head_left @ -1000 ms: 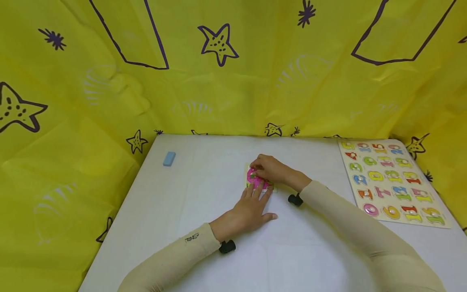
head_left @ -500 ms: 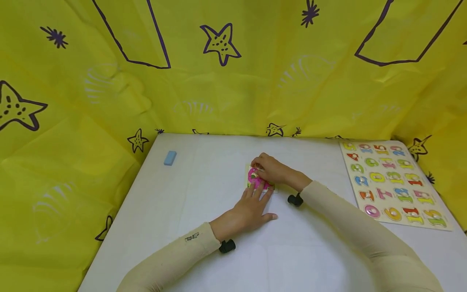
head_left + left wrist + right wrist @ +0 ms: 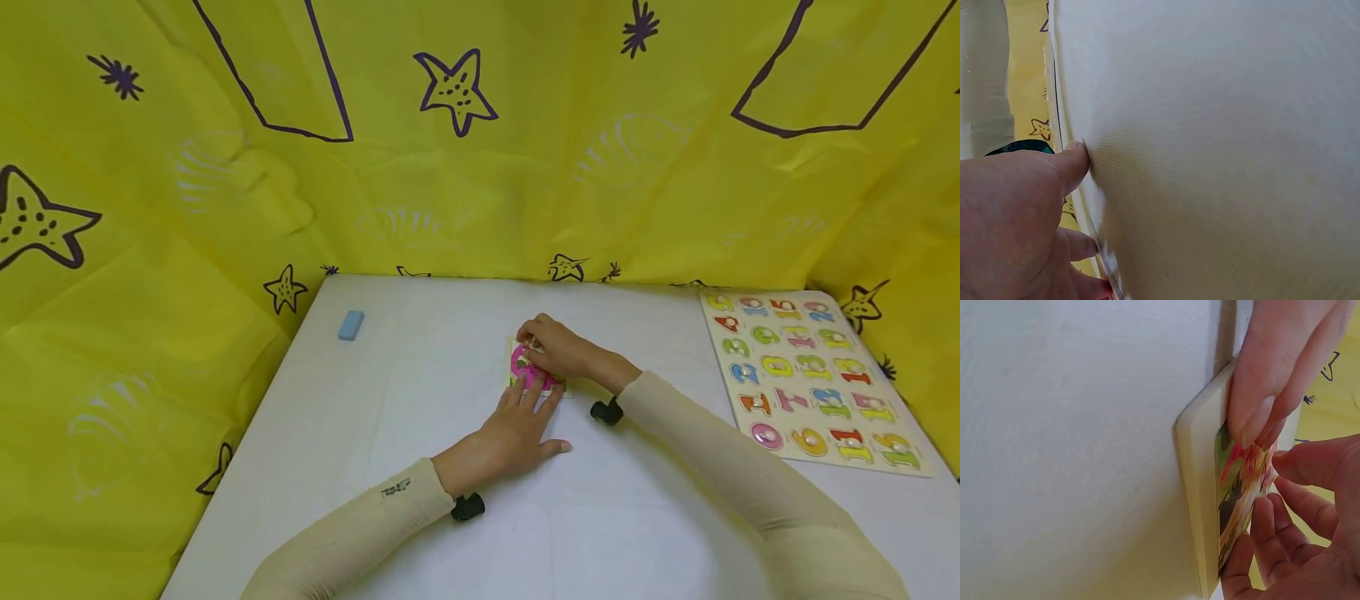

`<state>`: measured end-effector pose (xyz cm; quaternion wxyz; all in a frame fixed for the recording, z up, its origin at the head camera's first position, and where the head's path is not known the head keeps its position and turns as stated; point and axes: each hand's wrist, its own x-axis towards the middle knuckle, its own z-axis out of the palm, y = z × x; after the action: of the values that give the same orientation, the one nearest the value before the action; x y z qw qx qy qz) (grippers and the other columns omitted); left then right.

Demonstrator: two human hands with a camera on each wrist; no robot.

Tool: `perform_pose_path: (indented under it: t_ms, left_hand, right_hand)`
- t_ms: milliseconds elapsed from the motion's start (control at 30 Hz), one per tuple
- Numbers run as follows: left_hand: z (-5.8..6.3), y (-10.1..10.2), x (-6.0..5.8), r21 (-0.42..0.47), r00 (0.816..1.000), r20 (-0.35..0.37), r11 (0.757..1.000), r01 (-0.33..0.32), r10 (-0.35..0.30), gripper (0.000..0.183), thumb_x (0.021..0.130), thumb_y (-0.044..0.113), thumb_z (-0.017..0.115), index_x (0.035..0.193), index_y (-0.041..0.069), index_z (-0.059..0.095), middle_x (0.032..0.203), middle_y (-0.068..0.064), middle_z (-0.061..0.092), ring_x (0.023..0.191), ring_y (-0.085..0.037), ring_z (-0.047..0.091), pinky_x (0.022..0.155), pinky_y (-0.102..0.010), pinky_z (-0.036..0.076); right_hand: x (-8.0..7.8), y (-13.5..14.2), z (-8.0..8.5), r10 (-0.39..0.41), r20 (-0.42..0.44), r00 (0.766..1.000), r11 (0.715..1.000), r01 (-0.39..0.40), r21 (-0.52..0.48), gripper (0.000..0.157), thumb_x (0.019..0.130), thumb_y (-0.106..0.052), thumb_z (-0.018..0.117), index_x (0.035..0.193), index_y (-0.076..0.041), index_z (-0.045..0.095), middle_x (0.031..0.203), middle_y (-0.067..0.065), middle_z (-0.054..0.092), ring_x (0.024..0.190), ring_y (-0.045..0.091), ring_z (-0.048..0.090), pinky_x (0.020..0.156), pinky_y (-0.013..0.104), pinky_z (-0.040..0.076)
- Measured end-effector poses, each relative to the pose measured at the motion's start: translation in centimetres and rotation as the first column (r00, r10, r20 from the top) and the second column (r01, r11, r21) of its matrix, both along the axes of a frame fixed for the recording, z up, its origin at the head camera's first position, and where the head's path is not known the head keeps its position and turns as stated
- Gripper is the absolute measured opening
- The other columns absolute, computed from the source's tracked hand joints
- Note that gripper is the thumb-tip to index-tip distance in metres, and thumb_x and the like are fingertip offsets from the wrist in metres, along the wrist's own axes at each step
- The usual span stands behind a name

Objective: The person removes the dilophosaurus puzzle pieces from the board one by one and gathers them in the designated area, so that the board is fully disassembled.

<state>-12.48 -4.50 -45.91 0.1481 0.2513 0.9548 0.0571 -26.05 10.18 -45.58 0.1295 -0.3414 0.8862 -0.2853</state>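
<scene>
A small flat picture puzzle (image 3: pixel 519 358), pink and green inside a pale raised border, lies on the white table. Straight fingers of my left hand (image 3: pixel 517 437) press on its near part, the thumb spread out to the side over the tabletop. At its far side my right hand (image 3: pixel 562 346) bends over, with thumb and fingertips curled onto the picture. Close up in the right wrist view, those fingertips (image 3: pixel 1263 509) meet the picture's surface and edge. Both hands hide much of the picture. The left wrist view holds mostly tabletop beside the left hand (image 3: pixel 1016 219).
A large number board (image 3: pixel 798 383) with colourful numerals lies along the right side of the table. Far left sits a light blue block (image 3: pixel 351 325). A yellow sheet (image 3: pixel 465 192) printed with starfish hangs around the table's back and sides.
The right thumb and fingers have shifted slightly over the picture. The left hand stays where it was, and the head view has drifted a little.
</scene>
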Motion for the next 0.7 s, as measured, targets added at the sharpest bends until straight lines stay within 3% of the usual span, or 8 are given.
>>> perform_pose_path:
  t_ms: [333,500,700]
  left_hand:
    - [0.0,0.0,0.1,0.0,1.0,-0.014,1.0,0.004,-0.004,0.084,0.105,0.064,0.049,0.169,0.015,0.026,0.176,-0.016,0.016,0.161,-0.044,0.019,0.13,-0.052,0.025]
    - [0.1,0.0,0.1,0.002,1.0,-0.016,1.0,0.001,-0.001,0.083,0.105,0.063,0.05,0.169,0.016,0.027,0.176,-0.015,0.017,0.16,-0.044,0.02,0.129,-0.052,0.025]
    - [0.0,0.0,0.1,0.01,1.0,-0.015,1.0,0.0,0.0,0.083,0.105,0.064,0.05,0.169,0.017,0.027,0.176,-0.015,0.017,0.16,-0.043,0.021,0.129,-0.051,0.025]
  right_hand:
    - [-0.1,-0.2,-0.2,-0.016,0.027,1.0,1.0,0.016,-0.016,0.027,0.104,-0.008,0.062,0.128,0.004,0.061,0.122,0.021,0.06,0.112,0.032,0.061,0.103,0.049,0.053]
    - [-0.2,-0.5,-0.2,-0.062,0.053,0.997,0.998,0.062,-0.006,0.024,0.108,-0.01,0.056,0.127,0.003,0.062,0.122,0.02,0.059,0.111,0.031,0.06,0.103,0.049,0.052]
    - [-0.1,-1.0,-0.2,-0.113,0.028,0.993,0.994,0.113,0.008,0.018,0.108,-0.009,0.057,0.121,0.001,0.066,0.116,0.019,0.061,0.109,0.031,0.06,0.102,0.049,0.053]
